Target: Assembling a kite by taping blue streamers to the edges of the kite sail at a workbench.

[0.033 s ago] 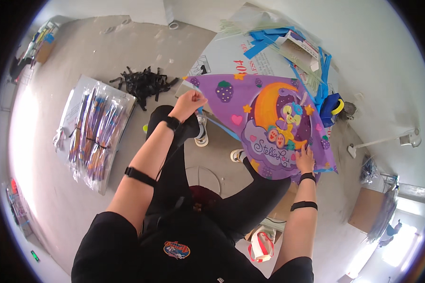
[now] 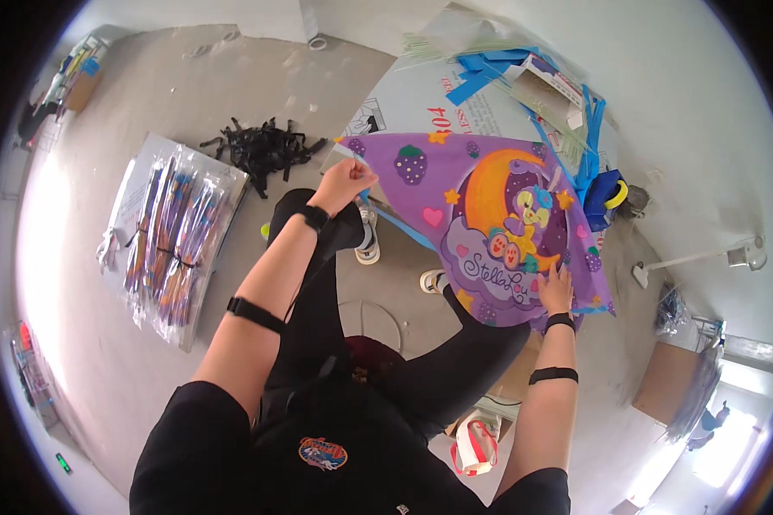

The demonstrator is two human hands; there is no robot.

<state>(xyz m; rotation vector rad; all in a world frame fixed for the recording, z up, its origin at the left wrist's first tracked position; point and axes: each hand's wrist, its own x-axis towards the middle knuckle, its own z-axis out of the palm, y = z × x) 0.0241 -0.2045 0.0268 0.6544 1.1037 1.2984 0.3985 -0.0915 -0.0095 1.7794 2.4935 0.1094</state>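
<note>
A purple triangular kite (image 2: 412, 193), printed with an orange moon, a cartoon figure, berries and stars, is spread over the board in front of me. My left hand (image 2: 343, 184) is closed in a pinch at its left edge, just below the left corner. What lies between those fingertips is partly hidden. My right hand (image 2: 556, 290) rests flat on the lower right part of the print, fingers stretched out. The kite's lower edge droops near my right knee.
A large printed board (image 2: 481, 116) bears blue strips (image 2: 477, 81), thin pale rods (image 2: 567, 129) and an opened carton (image 2: 545, 86). Left on the floor are black straps (image 2: 266, 154) and plastic-wrapped bundles (image 2: 176, 232). A blue tape dispenser (image 2: 603, 202) sits right; a white-and-red bag (image 2: 475, 446) stands by my right thigh.
</note>
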